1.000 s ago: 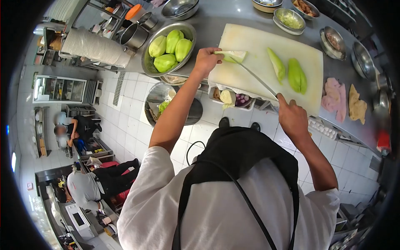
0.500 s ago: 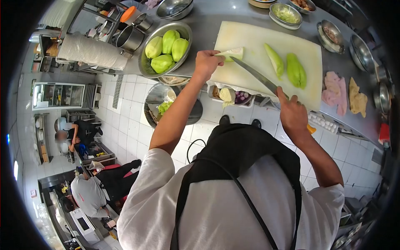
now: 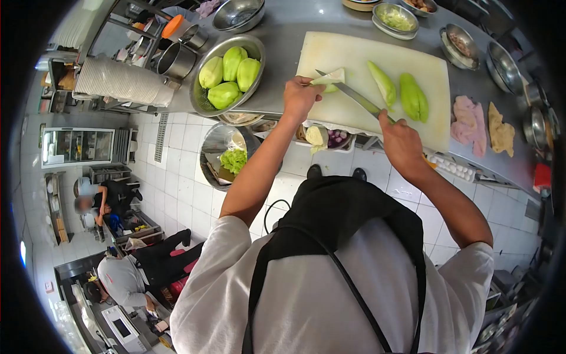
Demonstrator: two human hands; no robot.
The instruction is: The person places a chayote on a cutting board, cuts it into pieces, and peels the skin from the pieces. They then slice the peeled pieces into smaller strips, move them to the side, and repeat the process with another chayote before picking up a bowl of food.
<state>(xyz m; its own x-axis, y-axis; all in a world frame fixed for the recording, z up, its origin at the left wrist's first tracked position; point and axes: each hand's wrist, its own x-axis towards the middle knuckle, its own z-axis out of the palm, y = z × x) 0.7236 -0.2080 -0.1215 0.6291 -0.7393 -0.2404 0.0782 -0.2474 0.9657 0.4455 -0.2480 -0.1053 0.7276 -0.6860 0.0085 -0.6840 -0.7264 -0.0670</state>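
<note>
A pale green chayote piece [image 3: 334, 77] lies near the left side of the white cutting board [image 3: 354, 50], its cut face showing. My left hand [image 3: 302, 99] pinches the piece's left end with closed fingers. In my right hand [image 3: 401, 137] is a long knife [image 3: 356, 98], gripped by the handle, its blade slanting up and left across the piece with the tip beyond it. To the right on the board are a chayote slice [image 3: 382, 84] and a larger chayote portion [image 3: 413, 99].
A metal bowl [image 3: 197, 94] of whole chayotes stands left of the board. Small bowls [image 3: 395, 19] line the back. Pink [image 3: 469, 127] and yellow [image 3: 502, 131] cloths lie at the right. Below is a bin [image 3: 207, 162]; two people are at the far left.
The knife has moved up and left, its tip now reaching past the chayote piece. The view has shifted slightly, and more of the bin shows.
</note>
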